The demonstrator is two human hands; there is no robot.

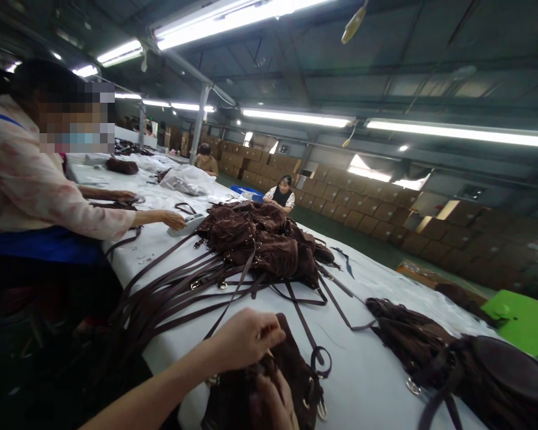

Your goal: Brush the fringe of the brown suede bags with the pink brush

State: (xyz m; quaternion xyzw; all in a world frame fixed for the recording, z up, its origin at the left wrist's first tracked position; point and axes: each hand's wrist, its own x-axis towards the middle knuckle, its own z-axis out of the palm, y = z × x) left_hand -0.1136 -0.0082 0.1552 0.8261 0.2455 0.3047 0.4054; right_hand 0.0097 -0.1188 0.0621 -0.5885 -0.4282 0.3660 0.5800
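At the near edge of the white-topped counter (363,376), a dark brown, soft-looking bag (296,352) with pale metal rings (323,412) lay beneath my two hands. My right hand (278,397) was closed on its dark, creased material, with part of the grip out of sight. My left hand (244,340) was set just above, fingers curled and tips close together; whether they pinched any material, I could not tell. I judged the bag light, limp and liable to fold, with a matt face unlikely to slip. Breakage was a minor concern; scuffing of the rings was the likelier fault. The recommended hold was the gathered material, taken between thumb and fingers, with the other hand bracing the body. A heaped pile of brown bags (269,245) stood beyond, its long flat straps (174,310) trailing over the counter.
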